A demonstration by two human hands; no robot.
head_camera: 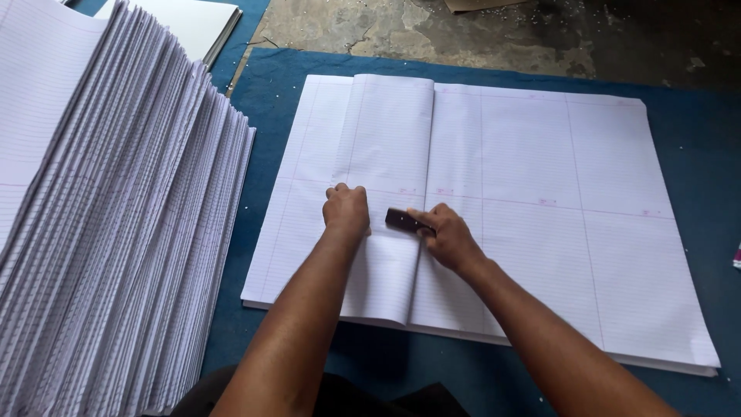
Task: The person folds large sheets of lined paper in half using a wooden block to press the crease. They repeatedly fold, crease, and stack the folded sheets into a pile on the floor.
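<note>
A folded ruled sheet [390, 193] lies on a flat stack of ruled paper [556, 208] over a blue mat [695, 139]. The left hand [346, 210] presses it down, fingers curled, while the right hand [448, 238] clamps a dark creasing tool [403, 221] against the fold. A fanned paper pile [116, 232] sits left.

No packages, labels, signs or screens anywhere in view.

Both forearms extended forward from lower frame edge, converging toward centre. Left hand [346, 210] laid palm down, fingers curled, knuckles raised. Right hand [446, 235] closed in grip, thumb pointed toward left hand, wrist bent slightly. Hands held near, not touching.
</note>
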